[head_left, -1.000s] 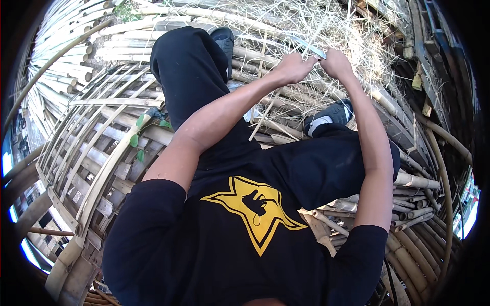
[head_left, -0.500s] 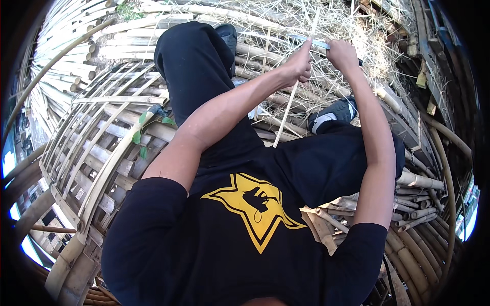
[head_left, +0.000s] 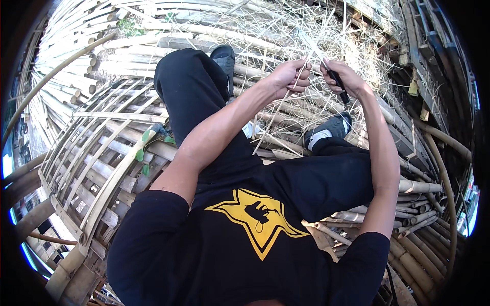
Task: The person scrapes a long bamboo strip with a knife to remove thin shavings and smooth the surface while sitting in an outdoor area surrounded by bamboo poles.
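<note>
My left hand [head_left: 290, 79] is closed around a thin pale bamboo strip [head_left: 270, 126]. The strip runs slantwise, its lower end near my lap and its upper part beyond the fist, over the straw. Just to the right, my right hand [head_left: 346, 79] grips a knife [head_left: 337, 85] by its black handle. Its pale blade points up and to the left, crossing the strip or lying close against it; whether they touch I cannot tell. The two hands are a short gap apart, in front of my bent legs.
Loose shavings [head_left: 357, 48] cover the ground ahead. Left of my leg sits a woven bamboo frame [head_left: 97, 148], with stacked bamboo poles [head_left: 66, 61] beyond. More cut bamboo [head_left: 416, 219] is piled at the right. My shoes [head_left: 332, 130] rest among the poles.
Both hands have come back nearer my body. The knife has swung from lying nearly crosswise to a steeper slant, with its handle now in plain sight. The strip leans more.
</note>
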Demonstrator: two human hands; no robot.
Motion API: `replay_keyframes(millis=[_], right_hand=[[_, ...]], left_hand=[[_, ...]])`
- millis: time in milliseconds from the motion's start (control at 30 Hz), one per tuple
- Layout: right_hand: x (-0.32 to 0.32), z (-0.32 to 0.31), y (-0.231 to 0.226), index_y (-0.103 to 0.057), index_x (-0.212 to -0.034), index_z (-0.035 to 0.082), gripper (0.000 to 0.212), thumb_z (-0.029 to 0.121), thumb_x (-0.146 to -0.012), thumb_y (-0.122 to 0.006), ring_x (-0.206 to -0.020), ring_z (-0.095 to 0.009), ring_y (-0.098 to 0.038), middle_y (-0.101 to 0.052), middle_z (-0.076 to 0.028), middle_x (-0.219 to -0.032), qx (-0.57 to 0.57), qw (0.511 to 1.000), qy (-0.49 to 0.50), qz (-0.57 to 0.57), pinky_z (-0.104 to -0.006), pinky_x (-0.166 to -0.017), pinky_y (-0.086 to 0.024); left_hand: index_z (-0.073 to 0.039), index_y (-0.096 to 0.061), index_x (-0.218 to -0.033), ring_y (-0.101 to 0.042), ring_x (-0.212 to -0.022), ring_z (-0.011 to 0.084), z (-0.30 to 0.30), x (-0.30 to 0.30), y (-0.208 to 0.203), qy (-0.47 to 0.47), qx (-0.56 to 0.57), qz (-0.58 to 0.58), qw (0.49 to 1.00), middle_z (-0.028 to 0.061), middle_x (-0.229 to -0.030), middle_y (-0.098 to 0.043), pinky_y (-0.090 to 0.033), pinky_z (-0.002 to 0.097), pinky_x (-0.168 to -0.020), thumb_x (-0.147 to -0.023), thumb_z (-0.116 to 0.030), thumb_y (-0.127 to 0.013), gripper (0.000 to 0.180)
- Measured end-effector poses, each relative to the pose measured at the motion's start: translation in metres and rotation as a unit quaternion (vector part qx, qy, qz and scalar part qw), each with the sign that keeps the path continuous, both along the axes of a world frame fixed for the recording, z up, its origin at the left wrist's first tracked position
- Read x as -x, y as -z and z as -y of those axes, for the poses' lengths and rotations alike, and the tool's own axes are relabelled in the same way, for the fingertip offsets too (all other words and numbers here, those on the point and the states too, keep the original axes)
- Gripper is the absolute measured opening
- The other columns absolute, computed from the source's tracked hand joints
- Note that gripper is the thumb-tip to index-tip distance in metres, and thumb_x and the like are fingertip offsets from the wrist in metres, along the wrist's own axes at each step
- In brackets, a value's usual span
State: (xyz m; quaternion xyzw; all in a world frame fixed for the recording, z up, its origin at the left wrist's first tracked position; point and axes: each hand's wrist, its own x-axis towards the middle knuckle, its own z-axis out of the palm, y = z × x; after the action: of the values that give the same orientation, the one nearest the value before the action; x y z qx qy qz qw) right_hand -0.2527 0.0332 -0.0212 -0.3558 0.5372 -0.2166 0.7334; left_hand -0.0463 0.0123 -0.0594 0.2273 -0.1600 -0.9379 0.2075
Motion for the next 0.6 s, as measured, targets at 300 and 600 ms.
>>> replay_keyframes(millis=[300,600], right_hand=[[-0.019,-0.01,0.004,-0.05,-0.082,0.01,0.025,0.03,-0.097,-0.049,-0.043,-0.002,-0.026,-0.032,0.008,-0.054,0.19,0.955,0.016,-0.227,-0.0199,-0.038,-0.021],[-0.026,-0.008,-0.001,-0.06,-0.092,-0.001,0.039,0.037,-0.093,-0.05,-0.056,-0.027,-0.048,-0.053,-0.016,-0.062,0.328,0.822,-0.052,-0.463,-0.038,-0.057,-0.039]], left_hand=[[-0.01,-0.045,-0.087,-0.02,-0.037,0.0021,0.009,-0.016,-0.007,0.038,0.009,0.037,0.999,-0.0063,-0.051,-0.031,-0.014,0.0191,-0.03,-0.1,-0.025,-0.037,0.022],[-0.008,-0.046,-0.084,-0.022,-0.037,0.0023,0.006,-0.017,-0.017,0.005,0.054,0.142,0.988,-0.0063,-0.052,-0.033,-0.014,0.0192,-0.03,-0.098,-0.021,-0.041,0.02]])
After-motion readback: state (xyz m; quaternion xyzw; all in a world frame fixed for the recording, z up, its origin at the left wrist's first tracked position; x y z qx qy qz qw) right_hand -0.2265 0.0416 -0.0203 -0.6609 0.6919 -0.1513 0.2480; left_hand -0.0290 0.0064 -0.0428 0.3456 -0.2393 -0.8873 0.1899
